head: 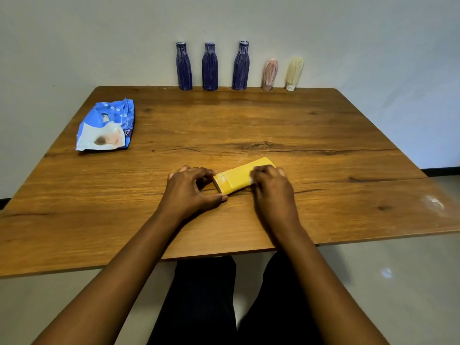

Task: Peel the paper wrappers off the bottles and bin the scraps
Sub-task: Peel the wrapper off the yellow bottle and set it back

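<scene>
Yellow paper wraps a flat, oblong bottle [236,176] that lies on its side near the middle of the brown wooden table [249,125], close to the near edge. The left hand [191,189] curls around its near-left end, thumb and fingers pinching at a band of clear tape there. The right hand [272,189] presses down on the far-right part, fingers closed over the wrapper and a bit of white showing under them. The paper looks thin and likely to tear in strips, so the taped seam seems the best place to start; the bottle seems light and may slide on the smooth wood unless pinned. Farther left lies a crumpled blue and white plastic pouch [105,127]. At the far edge against the wall stand three tall blue wrapped bottles [209,67], then a small pink wrapped bottle [269,74] and a small cream wrapped bottle [294,73]. No bin is in view.
</scene>
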{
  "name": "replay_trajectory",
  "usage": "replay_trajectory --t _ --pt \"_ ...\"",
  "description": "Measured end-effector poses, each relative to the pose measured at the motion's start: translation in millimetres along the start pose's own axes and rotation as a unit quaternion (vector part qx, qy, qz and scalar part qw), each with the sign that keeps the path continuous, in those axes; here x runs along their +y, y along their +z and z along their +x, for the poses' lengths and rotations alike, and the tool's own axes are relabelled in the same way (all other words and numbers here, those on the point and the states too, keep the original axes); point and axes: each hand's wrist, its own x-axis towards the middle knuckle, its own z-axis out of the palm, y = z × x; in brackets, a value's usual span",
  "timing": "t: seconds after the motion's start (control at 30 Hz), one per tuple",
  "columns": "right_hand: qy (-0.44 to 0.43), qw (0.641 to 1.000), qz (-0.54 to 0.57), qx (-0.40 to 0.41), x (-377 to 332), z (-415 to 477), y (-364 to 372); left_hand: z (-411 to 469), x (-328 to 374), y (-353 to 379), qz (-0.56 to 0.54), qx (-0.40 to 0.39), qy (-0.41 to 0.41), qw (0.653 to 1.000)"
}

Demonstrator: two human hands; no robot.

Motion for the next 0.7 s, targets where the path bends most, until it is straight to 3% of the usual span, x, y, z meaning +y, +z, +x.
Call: replay_trajectory --t 0.07,0.13,0.27,0.33,0.5,0.7 --pt "-0.097 0.993 0.002 -0.062 -20.1 -10.7 4.7 -0.6 -0.6 0.5 -0.007 -0.002 0.001 1.000" --pt "-0.130 0.988 0.004 -0.082 -19.8 -12.9 3.7 -0.8 0.3 1.0 -0.013 -0.001 0.003 1.000" --pt "0.026 0.999 0.001 0.026 17.9 6.4 -6.6 -0.7 1.9 0.7 0.001 0.004 0.002 1.000" --pt "0.049 0.998 -0.019 0.032 16.1 7.4 -6.3 -0.5 1.6 0.6 0.001 0.004 0.002 1.000" --pt "-0.101 0.993 0.004 -0.055 -20.5 -20.0 10.3 -0.4 1.2 1.3 -0.009 0.006 0.002 1.000" --pt "0.085 0.995 0.002 0.050 22.6 5.7 -4.9 0.4 0.3 0.8 0.001 -0.002 -0.004 1.000"
